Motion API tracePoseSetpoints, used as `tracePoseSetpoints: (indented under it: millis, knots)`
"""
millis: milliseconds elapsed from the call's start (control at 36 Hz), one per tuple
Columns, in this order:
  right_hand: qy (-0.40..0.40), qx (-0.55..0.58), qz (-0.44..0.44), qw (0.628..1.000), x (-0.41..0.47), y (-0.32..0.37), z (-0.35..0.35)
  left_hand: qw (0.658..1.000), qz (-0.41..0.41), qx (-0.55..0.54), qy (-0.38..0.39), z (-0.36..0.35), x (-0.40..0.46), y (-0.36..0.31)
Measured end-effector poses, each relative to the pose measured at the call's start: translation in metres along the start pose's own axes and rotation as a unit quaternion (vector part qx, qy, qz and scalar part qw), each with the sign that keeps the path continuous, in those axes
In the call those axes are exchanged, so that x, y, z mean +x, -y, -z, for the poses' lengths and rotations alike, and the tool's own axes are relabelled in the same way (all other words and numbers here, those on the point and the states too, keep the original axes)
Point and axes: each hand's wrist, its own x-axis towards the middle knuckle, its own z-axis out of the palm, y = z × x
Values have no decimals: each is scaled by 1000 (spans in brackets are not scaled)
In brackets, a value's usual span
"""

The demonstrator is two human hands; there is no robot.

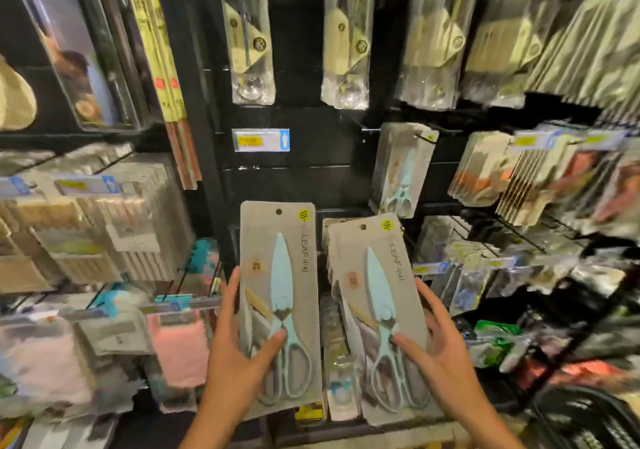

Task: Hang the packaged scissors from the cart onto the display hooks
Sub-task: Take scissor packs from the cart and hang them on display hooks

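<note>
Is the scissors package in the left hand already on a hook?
No. The left hand holds the grey-carded blue scissors package; its hole shows empty.

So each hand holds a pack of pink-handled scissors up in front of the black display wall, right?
Not quite: the head view shows light blue scissors, not pink. The left hand holds one pack and the right hand another pack, both before the black display wall.

You held two grey cards (278, 258) with pale blue scissors (282, 296) and a yellow round logo (304, 215). The wall panel (311, 171) was black; its price tag (260, 140) was yellow, white and blue. A pink pack (180, 348) hung at left.
</note>
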Motion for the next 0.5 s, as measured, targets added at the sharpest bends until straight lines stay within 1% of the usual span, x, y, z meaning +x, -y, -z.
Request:
tracePoseSetpoints:
  millis: [167, 278, 500]
  knots:
    - [-45, -8, 33, 998, 15, 12, 28, 999, -34, -10, 29, -29, 17, -26]
    - [-66, -8, 64, 996, 31, 15, 49, 998, -54, -14, 35, -54, 27, -39]
    - [-50, 5, 86, 995, 79, 21, 94, 997, -74, 19, 26, -113, 57, -61]
